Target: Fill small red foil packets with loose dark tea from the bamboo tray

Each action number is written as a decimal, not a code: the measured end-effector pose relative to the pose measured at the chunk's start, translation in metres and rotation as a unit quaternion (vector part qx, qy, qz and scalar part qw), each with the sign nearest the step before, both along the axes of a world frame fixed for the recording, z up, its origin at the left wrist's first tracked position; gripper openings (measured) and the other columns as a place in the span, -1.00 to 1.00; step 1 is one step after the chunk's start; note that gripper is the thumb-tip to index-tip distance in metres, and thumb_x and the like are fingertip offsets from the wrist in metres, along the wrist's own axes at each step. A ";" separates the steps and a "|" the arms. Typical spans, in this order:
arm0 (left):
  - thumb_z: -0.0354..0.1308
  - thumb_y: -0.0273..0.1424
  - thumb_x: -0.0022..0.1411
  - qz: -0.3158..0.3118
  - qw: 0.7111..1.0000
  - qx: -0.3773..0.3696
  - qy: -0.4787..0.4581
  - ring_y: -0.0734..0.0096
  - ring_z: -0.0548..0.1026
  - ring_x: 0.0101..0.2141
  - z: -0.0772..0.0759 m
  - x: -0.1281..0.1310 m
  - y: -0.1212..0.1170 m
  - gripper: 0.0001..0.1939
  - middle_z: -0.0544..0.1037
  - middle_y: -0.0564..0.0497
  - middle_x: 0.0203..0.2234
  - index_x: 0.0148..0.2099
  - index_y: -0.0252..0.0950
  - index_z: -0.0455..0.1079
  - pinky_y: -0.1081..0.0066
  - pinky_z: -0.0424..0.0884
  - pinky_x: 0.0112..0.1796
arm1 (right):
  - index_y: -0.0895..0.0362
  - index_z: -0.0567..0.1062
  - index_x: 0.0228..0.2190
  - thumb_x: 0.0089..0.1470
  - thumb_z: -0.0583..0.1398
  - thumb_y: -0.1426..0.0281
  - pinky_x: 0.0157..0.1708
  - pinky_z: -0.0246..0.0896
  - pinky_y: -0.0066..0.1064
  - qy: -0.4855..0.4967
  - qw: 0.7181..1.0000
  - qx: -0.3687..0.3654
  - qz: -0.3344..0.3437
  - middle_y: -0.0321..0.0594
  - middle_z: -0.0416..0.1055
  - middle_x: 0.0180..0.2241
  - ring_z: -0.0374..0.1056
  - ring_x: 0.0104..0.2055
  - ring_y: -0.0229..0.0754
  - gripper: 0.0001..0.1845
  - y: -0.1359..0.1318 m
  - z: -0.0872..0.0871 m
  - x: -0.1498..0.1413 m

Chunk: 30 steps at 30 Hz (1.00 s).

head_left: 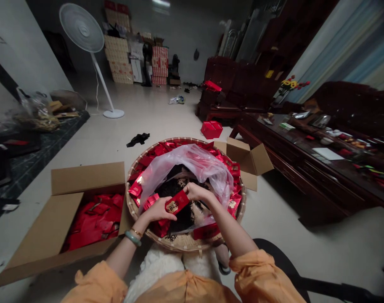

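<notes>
The red paper packet (177, 202) was shiny, the basket (179, 242) was rough bamboo, and the bag (192, 168) was thin plastic.

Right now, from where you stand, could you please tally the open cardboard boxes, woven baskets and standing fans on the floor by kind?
Open cardboard boxes: 2
Woven basket: 1
Standing fan: 1
Total: 4
</notes>
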<state>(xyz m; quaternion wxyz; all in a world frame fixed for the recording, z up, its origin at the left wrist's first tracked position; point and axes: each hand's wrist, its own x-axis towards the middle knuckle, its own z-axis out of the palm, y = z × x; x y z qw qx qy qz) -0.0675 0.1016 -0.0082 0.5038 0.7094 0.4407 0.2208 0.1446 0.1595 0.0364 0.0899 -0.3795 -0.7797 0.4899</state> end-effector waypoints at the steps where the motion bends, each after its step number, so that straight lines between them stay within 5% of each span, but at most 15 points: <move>1: 0.41 -0.23 -0.33 0.002 1.000 0.004 0.004 0.27 0.46 -0.26 -0.001 0.000 -0.001 -0.35 0.53 0.02 -0.28 -0.13 -0.35 0.35 0.31 0.38 -0.19 | 0.24 0.54 -0.59 -0.26 0.23 0.45 -0.59 0.04 -0.60 -0.008 1.000 0.014 0.002 -0.47 0.21 -0.72 0.12 -0.61 -0.40 -0.90 -0.001 -0.001 -0.001; 11: 0.37 -0.20 -0.26 0.030 0.998 0.037 0.030 0.27 0.46 -0.28 0.000 0.000 -0.002 -0.41 0.52 0.04 -0.32 -0.15 -0.33 0.35 0.35 0.38 -0.25 | 0.19 0.35 -0.67 -0.30 0.23 0.47 -0.60 -0.08 -0.59 -0.068 0.973 0.135 -0.174 -0.44 0.18 -0.71 0.10 -0.60 -0.41 -0.88 -0.007 -0.003 -0.008; 14: 0.36 -0.17 -0.25 0.027 0.995 0.075 0.061 0.27 0.46 -0.31 0.002 0.001 -0.004 -0.44 0.52 0.04 -0.34 -0.19 -0.32 0.35 0.38 0.36 -0.29 | 0.15 0.33 -0.53 -0.33 0.26 0.45 -0.63 -0.04 -0.59 -0.073 0.971 0.082 -0.213 -0.47 0.23 -0.66 0.13 -0.63 -0.41 -0.78 -0.011 -0.005 -0.009; 18: 0.34 -0.09 -0.23 0.014 0.989 0.113 0.094 0.28 0.46 -0.35 0.004 0.004 -0.004 -0.45 0.51 0.05 -0.39 -0.22 -0.30 0.34 0.42 0.33 -0.36 | 0.14 0.33 -0.47 -0.26 0.19 0.51 -0.68 0.04 -0.59 -0.037 0.983 -0.087 -0.155 -0.48 0.25 -0.70 0.18 -0.70 -0.39 -0.81 -0.013 -0.004 -0.012; 30: 0.32 -0.09 -0.20 0.027 0.987 0.117 0.109 0.29 0.45 -0.34 0.004 0.005 -0.003 -0.46 0.51 0.05 -0.36 -0.21 -0.28 0.32 0.43 0.30 -0.34 | 0.18 0.40 -0.47 -0.23 0.19 0.52 -0.71 0.11 -0.68 -0.022 0.981 -0.177 -0.082 -0.45 0.35 -0.67 0.32 -0.67 -0.39 -0.85 -0.005 0.005 -0.003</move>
